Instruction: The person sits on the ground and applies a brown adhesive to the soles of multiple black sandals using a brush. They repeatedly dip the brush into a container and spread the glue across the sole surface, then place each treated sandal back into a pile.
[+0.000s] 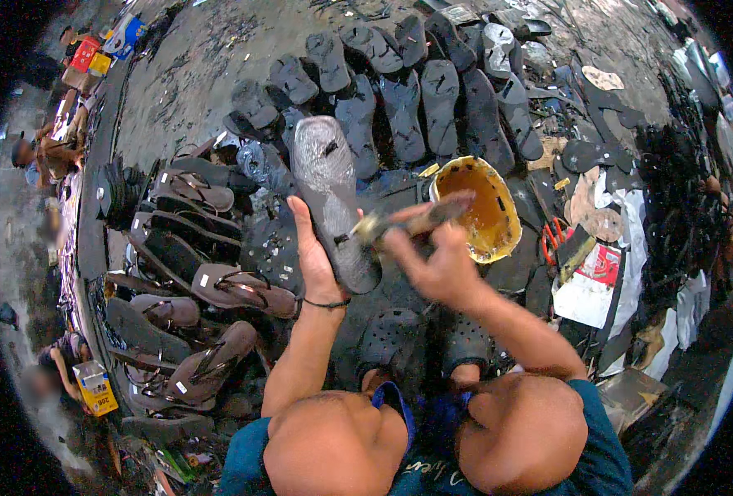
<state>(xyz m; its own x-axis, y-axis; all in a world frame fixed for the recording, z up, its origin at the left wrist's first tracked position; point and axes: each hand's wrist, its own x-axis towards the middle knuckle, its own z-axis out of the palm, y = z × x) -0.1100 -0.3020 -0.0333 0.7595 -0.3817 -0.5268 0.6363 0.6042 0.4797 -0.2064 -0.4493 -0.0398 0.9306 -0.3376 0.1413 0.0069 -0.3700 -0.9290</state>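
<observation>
My left hand (320,271) holds a dark grey sandal sole (327,178) tilted upright, thumb along its left edge and most fingers hidden behind it. The upper half of the sole has a shiny, wet-looking film; a small dark slot shows near the top. In my right hand (442,269) is a brush (427,218) with a wooden handle, somewhat blurred. Its bristle end meets the lower part of the sole at the right. Just beyond the right hand stands a yellow-rimmed bowl (508,250) with amber, glue-like liquid inside.
Rows of dark soles (403,116) lie ahead. Strapped brown sandals (238,289) are piled at left. Red-handled scissors (555,240), a white sheet (581,302) and scraps lie right. Clog-clad feet (393,339) are below my hands. Other people (60,145) sit far left.
</observation>
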